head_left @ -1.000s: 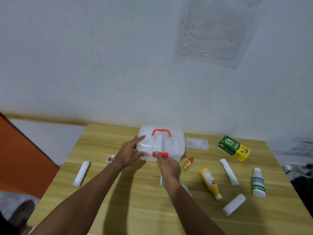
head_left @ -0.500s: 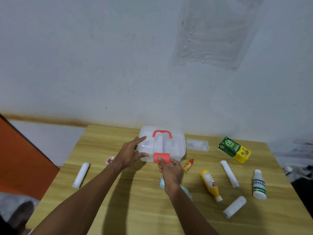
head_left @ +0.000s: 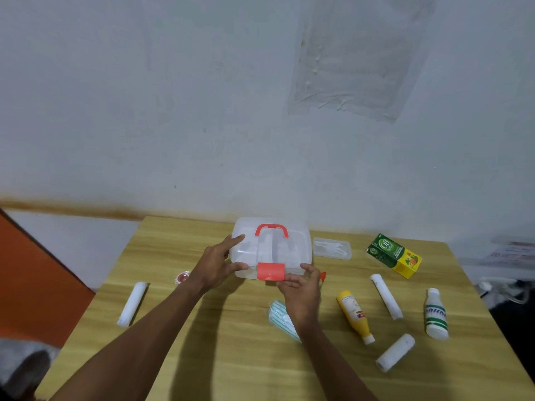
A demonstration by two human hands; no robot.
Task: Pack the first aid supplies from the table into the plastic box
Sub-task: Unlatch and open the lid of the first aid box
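A clear plastic box (head_left: 292,250) with a red handle (head_left: 271,228) and a red front latch (head_left: 271,271) stands at the table's far middle, lid down. My left hand (head_left: 217,264) rests against the box's left side, thumb on the front edge. My right hand (head_left: 301,293) touches the front edge just right of the raised latch. Around it lie a yellow bottle (head_left: 355,316), a white bottle (head_left: 436,314), a green and yellow carton (head_left: 394,255), white rolls (head_left: 386,296) (head_left: 395,352) (head_left: 132,303), a striped mask (head_left: 279,316), half under my right wrist, and a clear packet (head_left: 332,248).
The wooden table (head_left: 231,357) stands against a pale wall. A small red-capped item (head_left: 182,276) lies left of my left wrist. A small red-tipped bottle (head_left: 322,275) peeks from behind my right hand. An orange surface (head_left: 31,285) is at the left, beyond the table edge.
The red latch has flipped from lying down under my right fingers to standing up flat on the box front. My right hand has shifted slightly right along the front edge.
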